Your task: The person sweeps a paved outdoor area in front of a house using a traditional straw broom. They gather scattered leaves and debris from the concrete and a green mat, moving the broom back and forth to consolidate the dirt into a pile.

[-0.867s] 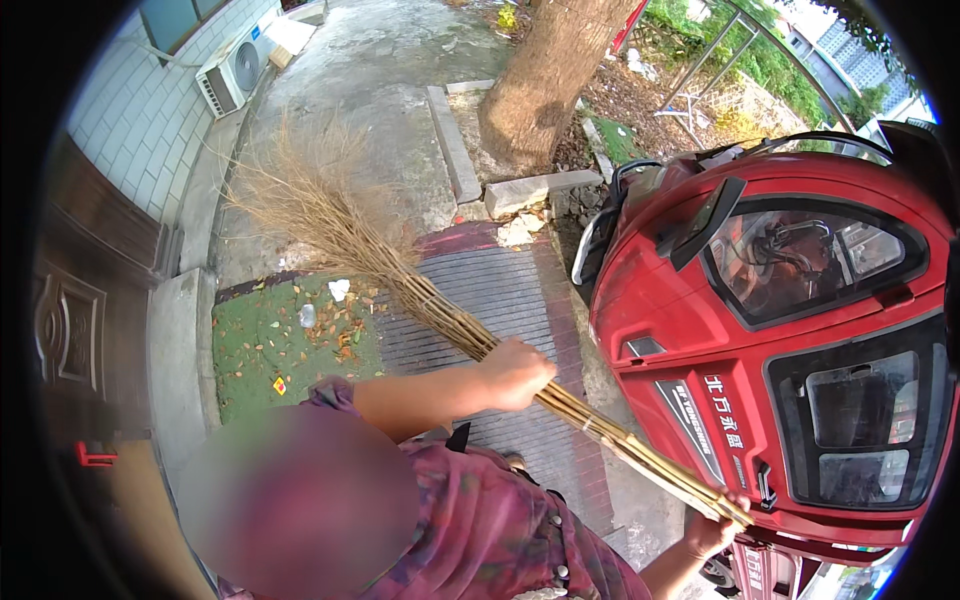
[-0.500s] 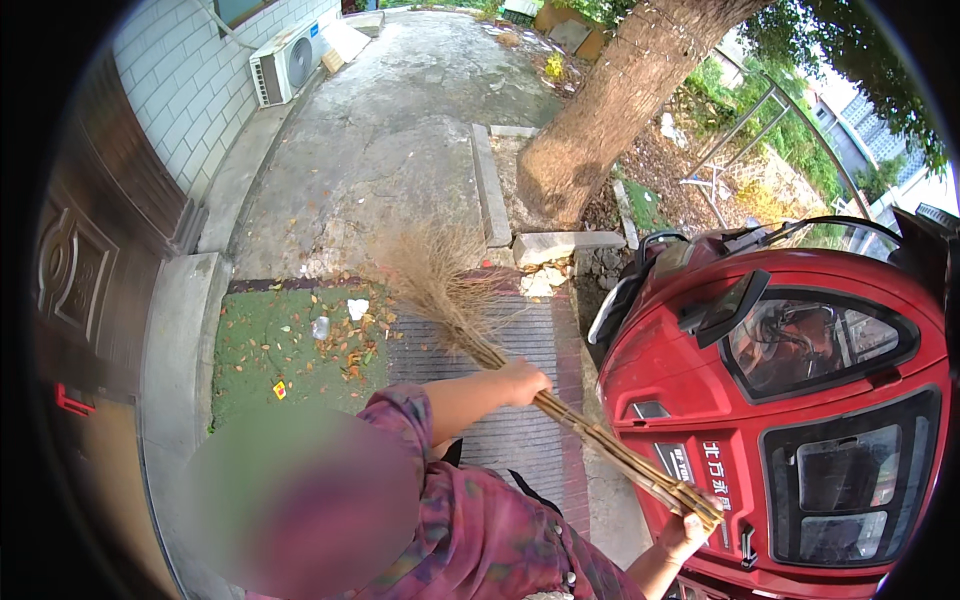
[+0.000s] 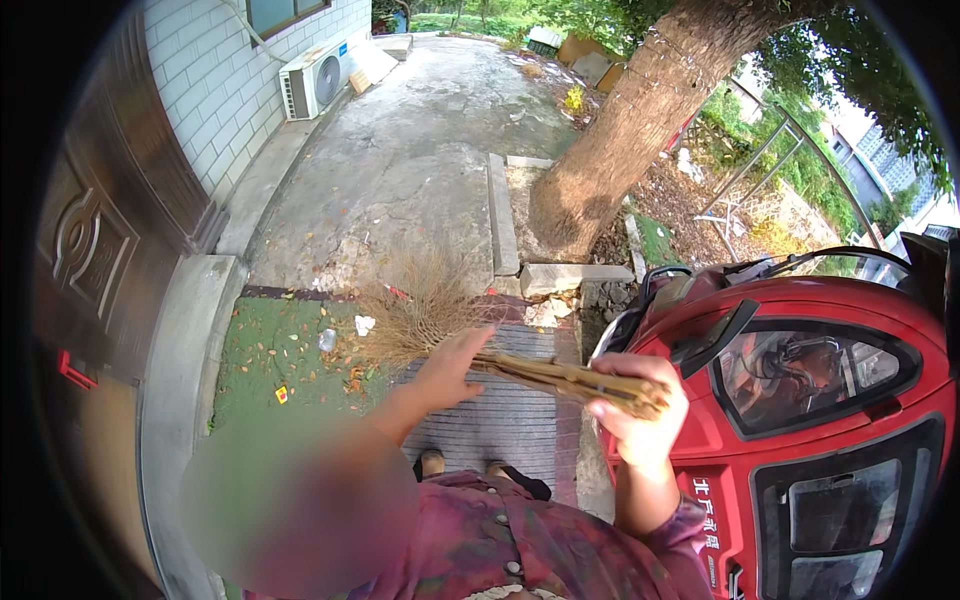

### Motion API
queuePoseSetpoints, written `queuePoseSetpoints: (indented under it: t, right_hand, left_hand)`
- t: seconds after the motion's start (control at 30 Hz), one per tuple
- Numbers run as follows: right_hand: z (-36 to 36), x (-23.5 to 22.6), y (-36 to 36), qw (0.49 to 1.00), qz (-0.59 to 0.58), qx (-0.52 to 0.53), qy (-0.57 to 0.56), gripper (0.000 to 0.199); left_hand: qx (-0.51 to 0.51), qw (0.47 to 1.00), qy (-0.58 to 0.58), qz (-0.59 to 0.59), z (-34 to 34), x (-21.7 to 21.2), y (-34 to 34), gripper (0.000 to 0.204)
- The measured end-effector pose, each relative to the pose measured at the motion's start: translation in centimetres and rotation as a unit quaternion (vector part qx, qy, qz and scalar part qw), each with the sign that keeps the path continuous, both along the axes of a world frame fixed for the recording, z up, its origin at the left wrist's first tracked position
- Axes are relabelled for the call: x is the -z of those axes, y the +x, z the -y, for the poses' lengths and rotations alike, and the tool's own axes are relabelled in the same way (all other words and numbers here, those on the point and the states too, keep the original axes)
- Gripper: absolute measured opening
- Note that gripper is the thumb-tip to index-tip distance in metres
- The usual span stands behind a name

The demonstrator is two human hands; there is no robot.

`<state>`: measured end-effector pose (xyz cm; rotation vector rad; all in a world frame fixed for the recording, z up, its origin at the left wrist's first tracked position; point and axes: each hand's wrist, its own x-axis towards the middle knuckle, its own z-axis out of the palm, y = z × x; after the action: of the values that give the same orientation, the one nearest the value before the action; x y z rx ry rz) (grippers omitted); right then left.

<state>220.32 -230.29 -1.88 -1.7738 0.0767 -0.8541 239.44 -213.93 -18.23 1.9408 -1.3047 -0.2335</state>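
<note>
A bundled twig broom (image 3: 540, 371) lies slantwise in front of me, its thin dry bristles (image 3: 415, 310) fanning out at the left over the mats. Around the thick butt end of its stick handle, my right hand (image 3: 645, 405) is closed, beside the red vehicle. My left hand (image 3: 450, 375) lies over the base of the bristles, with its fingers stretched out and the thumb apart; part of the broom is hidden beneath it. Dry leaves (image 3: 355, 378), white crumpled scraps (image 3: 365, 325) and a small yellow-red wrapper (image 3: 281, 395) lie on the green mat (image 3: 245, 345).
A red enclosed vehicle (image 3: 690, 440) stands close on my right. To the left are a raised concrete ledge (image 3: 185, 350) and a brown carved door (image 3: 85, 240). Ahead, a tree trunk (image 3: 620, 130) rises behind concrete kerbs (image 3: 570, 275). A grey ribbed mat (image 3: 500, 430) lies underfoot.
My right hand has risen and come left with the broom's butt end, so the handle lies flatter. My left hand has moved left toward the bristles, its fingers now straightened.
</note>
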Motion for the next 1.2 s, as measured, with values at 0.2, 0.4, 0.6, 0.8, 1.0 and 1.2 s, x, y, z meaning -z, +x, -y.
queuePoseSetpoints:
  t: [0.2, 0.4, 0.6, 0.8, 1.0, 1.2]
  right_hand:
    - [-4.4, 0.6, 6.1, 0.943, 0.148, -0.198, -0.222, 0.056]
    - [-8.4, 8.8, 4.0, 0.893, 0.095, -0.432, -0.084, 0.096]
    - [-11.0, 23.1, 3.6, 0.905, -0.03, -0.342, -0.253, 0.096]
    - [-13.7, 34.9, 7.3, 0.917, -0.078, -0.29, -0.262, 0.064]
    - [-22.3, 30.5, 6.2, 0.887, 0.025, -0.329, -0.324, 0.044]
    - [-32.9, 17.0, 0.4, 0.748, 0.065, -0.571, -0.333, 0.046]
  left_hand:
    - [0.02, 0.912, -0.384, -0.147, -6.5, -13.6, -8.6, 0.09]
    - [-0.215, 0.933, -0.231, 0.174, -9.6, -15.2, -18.0, 0.064]
    - [-0.246, 0.931, -0.193, 0.186, -12.3, -12.3, -24.1, 0.014]
    - [-0.181, 0.951, -0.217, 0.127, -16.2, -12.1, -27.4, 0.004]
    - [-0.282, 0.898, -0.315, 0.123, -26.4, -14.6, -32.9, 0.008]
    - [-0.533, 0.69, -0.457, 0.177, -38.8, -19.4, -46.1, 0.026]
